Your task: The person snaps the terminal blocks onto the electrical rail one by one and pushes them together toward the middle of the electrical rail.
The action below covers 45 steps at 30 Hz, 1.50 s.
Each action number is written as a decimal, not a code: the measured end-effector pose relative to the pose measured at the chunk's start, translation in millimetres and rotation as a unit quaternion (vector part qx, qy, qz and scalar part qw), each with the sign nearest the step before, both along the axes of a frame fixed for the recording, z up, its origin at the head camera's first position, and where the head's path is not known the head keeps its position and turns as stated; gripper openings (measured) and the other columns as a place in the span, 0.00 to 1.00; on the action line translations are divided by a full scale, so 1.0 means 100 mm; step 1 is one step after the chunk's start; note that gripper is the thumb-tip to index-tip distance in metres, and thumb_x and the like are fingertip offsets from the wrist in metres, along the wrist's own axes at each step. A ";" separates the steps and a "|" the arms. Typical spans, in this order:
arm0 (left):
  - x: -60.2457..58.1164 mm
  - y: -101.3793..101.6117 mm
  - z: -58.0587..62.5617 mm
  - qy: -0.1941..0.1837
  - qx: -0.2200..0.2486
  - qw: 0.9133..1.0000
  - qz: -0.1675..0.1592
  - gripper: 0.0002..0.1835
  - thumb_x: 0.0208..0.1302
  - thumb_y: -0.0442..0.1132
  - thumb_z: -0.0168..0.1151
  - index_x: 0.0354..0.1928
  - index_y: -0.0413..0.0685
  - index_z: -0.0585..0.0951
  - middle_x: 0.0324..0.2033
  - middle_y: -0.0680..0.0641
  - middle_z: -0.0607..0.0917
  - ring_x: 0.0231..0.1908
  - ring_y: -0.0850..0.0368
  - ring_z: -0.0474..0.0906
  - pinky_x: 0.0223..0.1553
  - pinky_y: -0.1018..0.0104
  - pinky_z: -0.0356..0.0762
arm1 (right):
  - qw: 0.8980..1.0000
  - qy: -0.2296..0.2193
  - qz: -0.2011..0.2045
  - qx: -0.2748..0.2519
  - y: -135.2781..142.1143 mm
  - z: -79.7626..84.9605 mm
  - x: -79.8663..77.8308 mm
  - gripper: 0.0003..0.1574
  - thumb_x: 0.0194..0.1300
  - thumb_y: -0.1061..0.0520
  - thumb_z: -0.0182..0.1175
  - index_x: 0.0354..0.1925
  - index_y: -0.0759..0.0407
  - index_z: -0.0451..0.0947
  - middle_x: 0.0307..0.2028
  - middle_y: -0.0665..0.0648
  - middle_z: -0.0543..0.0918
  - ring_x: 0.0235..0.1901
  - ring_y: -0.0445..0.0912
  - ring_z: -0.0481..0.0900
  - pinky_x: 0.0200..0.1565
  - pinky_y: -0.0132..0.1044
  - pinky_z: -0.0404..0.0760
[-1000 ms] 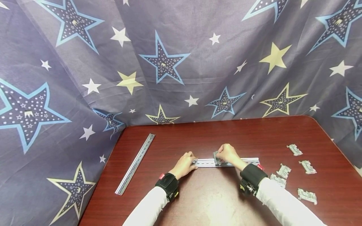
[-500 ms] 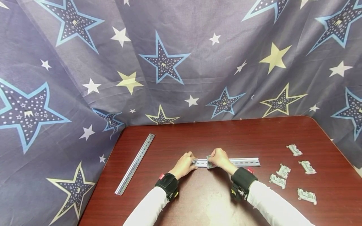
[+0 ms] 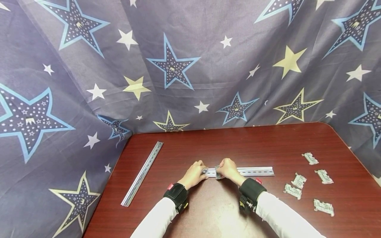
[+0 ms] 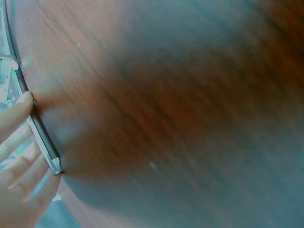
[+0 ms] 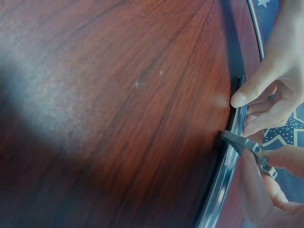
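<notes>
A slotted metal DIN rail [image 3: 256, 171] lies crosswise on the table. My left hand [image 3: 194, 174] grips its left end, thumb [image 4: 24, 100] on the near edge and the fingers reaching over to the far side. Just right of that, my right hand [image 3: 229, 169] pinches a grey terminal block [image 3: 218, 172] between thumb and fingers. The block stands across the rail, its near end [image 5: 231, 136] at the rail's near edge in the right wrist view. Part of it is hidden by the right fingers.
A second DIN rail [image 3: 142, 174] lies slanted at the table's left. Several loose terminal blocks [image 3: 323, 176] are scattered on the right side. A star-patterned curtain [image 3: 190, 66] hangs behind the wooden table [image 3: 184, 145].
My right hand has moved left along the rail with the terminal block, coming closer to my left hand. The left hand has stayed at the rail's end.
</notes>
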<state>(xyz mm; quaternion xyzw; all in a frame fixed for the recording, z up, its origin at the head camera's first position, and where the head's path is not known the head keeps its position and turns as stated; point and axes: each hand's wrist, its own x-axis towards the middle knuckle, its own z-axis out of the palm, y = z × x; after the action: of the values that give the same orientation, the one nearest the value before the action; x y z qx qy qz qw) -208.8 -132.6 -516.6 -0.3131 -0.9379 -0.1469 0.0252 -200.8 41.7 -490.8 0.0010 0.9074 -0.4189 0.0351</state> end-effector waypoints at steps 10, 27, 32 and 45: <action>0.00 0.00 0.00 0.006 -0.004 1.000 0.000 0.17 0.45 0.42 0.67 0.40 0.43 0.81 0.31 0.50 0.74 0.34 0.55 0.69 0.35 0.65 0.68 | 0.998 0.011 0.004 0.064 -0.07 -0.04 -0.12 0.10 0.35 0.63 0.60 0.08 0.58 0.68 0.10 0.52 0.70 0.16 0.46 0.70 0.23 0.39 0.70; -0.02 0.00 -0.03 -0.005 0.010 1.000 -0.001 0.17 0.45 0.40 0.67 0.39 0.42 0.81 0.32 0.50 0.74 0.35 0.55 0.69 0.37 0.65 0.68 | 0.990 0.075 -0.004 0.120 -0.23 0.06 -0.06 0.05 0.37 0.66 0.60 0.14 0.65 0.72 0.20 0.63 0.79 0.25 0.56 0.78 0.29 0.45 0.74; -0.02 0.00 -0.04 -0.007 0.011 1.000 0.000 0.17 0.45 0.40 0.67 0.40 0.42 0.81 0.32 0.50 0.74 0.35 0.55 0.69 0.38 0.65 0.68 | 0.989 0.066 -0.010 0.133 -0.28 0.08 -0.08 0.01 0.38 0.69 0.57 0.18 0.67 0.75 0.23 0.65 0.80 0.26 0.58 0.79 0.28 0.46 0.75; -0.03 -0.01 -0.05 0.000 0.024 1.000 -0.011 0.16 0.45 0.39 0.66 0.39 0.42 0.81 0.32 0.49 0.74 0.35 0.54 0.69 0.37 0.64 0.68 | 0.989 0.025 -0.035 0.139 -0.36 0.14 -0.11 0.03 0.46 0.67 0.54 0.20 0.66 0.75 0.26 0.65 0.81 0.29 0.58 0.79 0.27 0.45 0.76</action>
<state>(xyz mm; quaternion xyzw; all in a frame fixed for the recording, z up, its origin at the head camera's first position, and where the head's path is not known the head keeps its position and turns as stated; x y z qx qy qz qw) -211.5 -133.8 -521.9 -0.3227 -0.9306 -0.1701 0.0309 -211.6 6.1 -476.7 0.0270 0.9568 -0.2896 -0.0032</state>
